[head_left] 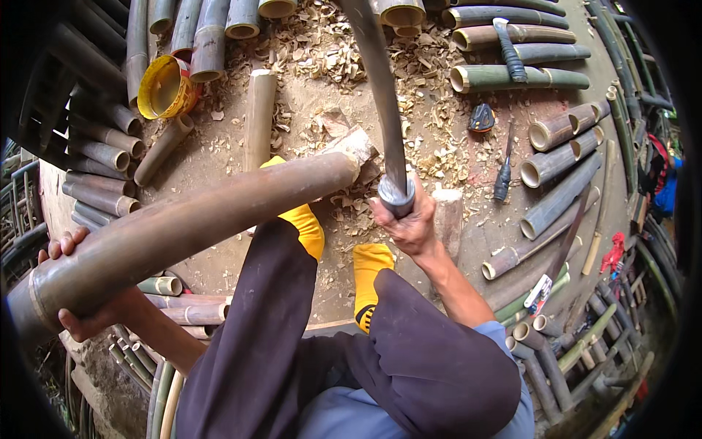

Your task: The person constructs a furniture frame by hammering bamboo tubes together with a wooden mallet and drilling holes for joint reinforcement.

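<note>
My left hand (99, 314) is wrapped around the near-left end of a thick brown bamboo section (197, 216), fingers over the far side and thumb on the near side. The bamboo slants up to the right across my left knee, its far end by a pale, chipped wood block (358, 145). In my right hand (415, 228) is the grey, wrapped-looking handle of a long machete (387, 102). Its dark, slightly curved blade points up and away, just right of the bamboo's far end. Whether the blade touches anything cannot be seen.
Wood shavings (322, 44) litter the floor ahead. A yellow bucket (162, 86) stands far left among bamboo pieces. To the right lie a black-handled pointed tool (503, 172), cut bamboo sections (559, 161) and a long blade with a white handle (540, 291).
</note>
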Tool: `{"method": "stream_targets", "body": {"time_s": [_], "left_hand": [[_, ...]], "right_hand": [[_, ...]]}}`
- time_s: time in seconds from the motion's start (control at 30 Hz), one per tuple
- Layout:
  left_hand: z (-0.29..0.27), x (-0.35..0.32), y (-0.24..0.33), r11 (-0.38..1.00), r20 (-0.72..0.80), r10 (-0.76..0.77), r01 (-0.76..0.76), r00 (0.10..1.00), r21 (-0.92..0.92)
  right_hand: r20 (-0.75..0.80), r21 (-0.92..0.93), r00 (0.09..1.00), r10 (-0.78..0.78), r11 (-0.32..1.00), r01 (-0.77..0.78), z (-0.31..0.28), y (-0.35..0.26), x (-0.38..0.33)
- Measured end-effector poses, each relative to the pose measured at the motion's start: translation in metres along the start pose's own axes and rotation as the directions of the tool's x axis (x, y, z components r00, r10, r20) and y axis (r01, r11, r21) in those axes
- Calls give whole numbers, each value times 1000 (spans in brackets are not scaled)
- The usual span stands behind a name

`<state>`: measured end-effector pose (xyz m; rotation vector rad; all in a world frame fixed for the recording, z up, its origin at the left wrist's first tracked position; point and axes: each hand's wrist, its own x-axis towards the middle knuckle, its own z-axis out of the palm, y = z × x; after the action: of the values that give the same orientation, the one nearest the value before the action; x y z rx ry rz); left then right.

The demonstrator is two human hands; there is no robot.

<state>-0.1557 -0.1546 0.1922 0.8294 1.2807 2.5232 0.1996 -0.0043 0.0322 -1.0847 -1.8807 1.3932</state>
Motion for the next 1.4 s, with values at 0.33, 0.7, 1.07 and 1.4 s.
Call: {"method": "stream_targets", "body": {"time_s": [0.33,0.7,1.07,1.4], "left_hand": [[-20,16,2,991,153,-34,53,988,-125],[-117,14,-21,950,-130,-309,312,942,4],[-45,-57,-123,799,-663,-574,505,481,-326],[27,-124,-140,224,98,-872,569,479,-791]], "right_hand": [[-12,53,984,179,983,-178,10,6,-12],[-547,-426,833,86,828,-365,-117,53,-26],[-639,-769,768,-45,35,-638,-341,172,-35],[-439,347,891,114,937,51,-184,-115,43]]}}
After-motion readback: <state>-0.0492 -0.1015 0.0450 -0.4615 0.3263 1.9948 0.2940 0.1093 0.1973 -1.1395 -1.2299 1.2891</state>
